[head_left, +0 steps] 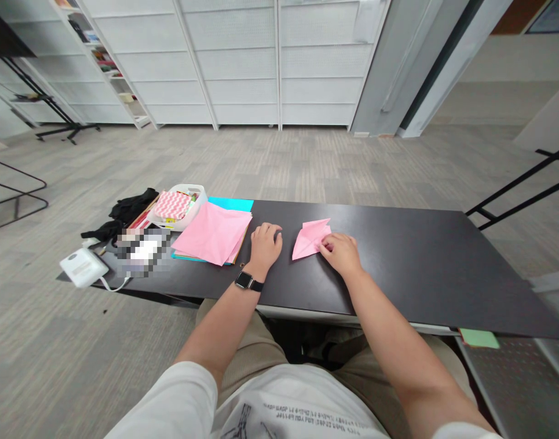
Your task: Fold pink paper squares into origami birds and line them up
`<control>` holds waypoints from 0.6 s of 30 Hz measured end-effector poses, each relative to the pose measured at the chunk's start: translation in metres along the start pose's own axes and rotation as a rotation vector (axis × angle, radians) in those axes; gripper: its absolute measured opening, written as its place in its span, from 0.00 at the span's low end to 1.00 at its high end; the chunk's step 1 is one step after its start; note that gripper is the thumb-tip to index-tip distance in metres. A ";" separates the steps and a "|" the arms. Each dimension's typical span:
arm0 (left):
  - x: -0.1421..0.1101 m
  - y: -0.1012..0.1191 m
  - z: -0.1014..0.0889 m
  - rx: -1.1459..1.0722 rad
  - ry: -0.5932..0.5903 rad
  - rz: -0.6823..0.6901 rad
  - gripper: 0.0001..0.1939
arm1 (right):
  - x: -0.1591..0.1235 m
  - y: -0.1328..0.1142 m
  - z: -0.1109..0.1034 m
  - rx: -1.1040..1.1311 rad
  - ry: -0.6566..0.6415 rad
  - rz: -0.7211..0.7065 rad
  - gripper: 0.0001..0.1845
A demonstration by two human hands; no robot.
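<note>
A folded pink paper piece (309,238) lies on the dark table (411,262) in front of me. My right hand (341,252) rests at its right edge, fingers curled and pinching the paper's corner. My left hand (264,242) lies on the table a little left of the paper, fingers curled down, holding nothing that I can see. A dark watch is on my left wrist. Left of that hand sits a stack of pink paper sheets (213,233) over blue and teal sheets (231,203).
A white tray (194,210) with patterned papers stands at the table's back left, next to black cloth (130,207). A white small device (82,266) with a cable sits at the left corner. A green note (478,337) lies below the right front edge.
</note>
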State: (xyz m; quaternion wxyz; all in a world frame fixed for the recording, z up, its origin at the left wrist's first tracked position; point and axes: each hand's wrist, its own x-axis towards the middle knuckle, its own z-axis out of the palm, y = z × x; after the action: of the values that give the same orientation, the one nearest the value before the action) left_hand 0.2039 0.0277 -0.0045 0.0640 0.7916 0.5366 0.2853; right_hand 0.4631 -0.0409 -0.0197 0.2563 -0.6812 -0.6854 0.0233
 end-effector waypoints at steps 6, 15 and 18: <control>0.001 0.002 0.006 -0.058 -0.107 0.116 0.05 | -0.002 0.004 0.008 -0.020 0.023 -0.032 0.08; -0.001 0.013 0.007 -0.104 -0.134 0.273 0.05 | 0.007 0.012 0.017 0.057 -0.001 -0.068 0.12; -0.001 0.017 0.008 -0.077 -0.113 0.308 0.03 | 0.006 0.010 0.016 0.061 0.015 -0.046 0.11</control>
State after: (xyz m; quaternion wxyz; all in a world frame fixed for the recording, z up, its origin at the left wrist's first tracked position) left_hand 0.2218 0.0215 -0.0047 0.0799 0.8762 0.3930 0.2672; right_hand 0.4662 -0.0297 -0.0350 0.2823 -0.6574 -0.6979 0.0331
